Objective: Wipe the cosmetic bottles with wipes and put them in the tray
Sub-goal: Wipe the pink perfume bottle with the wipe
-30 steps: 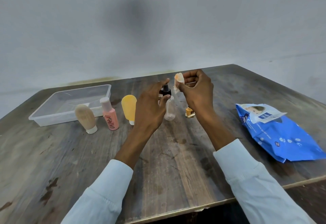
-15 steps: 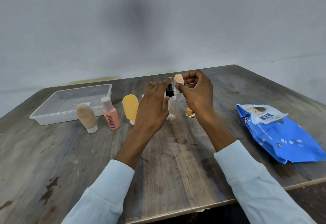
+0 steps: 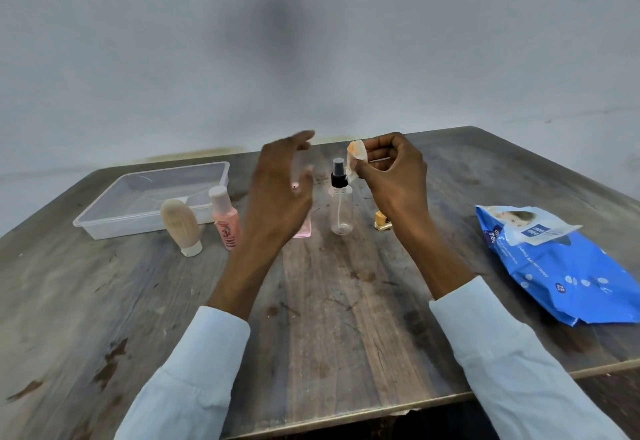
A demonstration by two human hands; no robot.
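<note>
A clear spray bottle (image 3: 341, 209) with a black pump top stands upright at the table's middle. My left hand (image 3: 280, 193) hovers just left of it, fingers spread, holding nothing. My right hand (image 3: 394, 176) is up to the bottle's right, pinching a crumpled, orange-stained wipe (image 3: 356, 157) near the pump top. A beige tube (image 3: 181, 226) and a pink bottle (image 3: 227, 217) stand in front of the clear plastic tray (image 3: 104, 223) at the left. A pink bottle (image 3: 303, 230) is mostly hidden behind my left hand. A small yellow bottle (image 3: 381, 221) sits behind my right wrist.
A blue pack of wet wipes (image 3: 561, 266) lies at the right, its flap open. The wooden table's front edge (image 3: 346, 419) runs below my sleeves. A grey wall rises behind the table.
My left hand has let go of the spray bottle and moved left, covering the yellow tube. The spray bottle now stands on the table. My right hand keeps the wipe raised.
</note>
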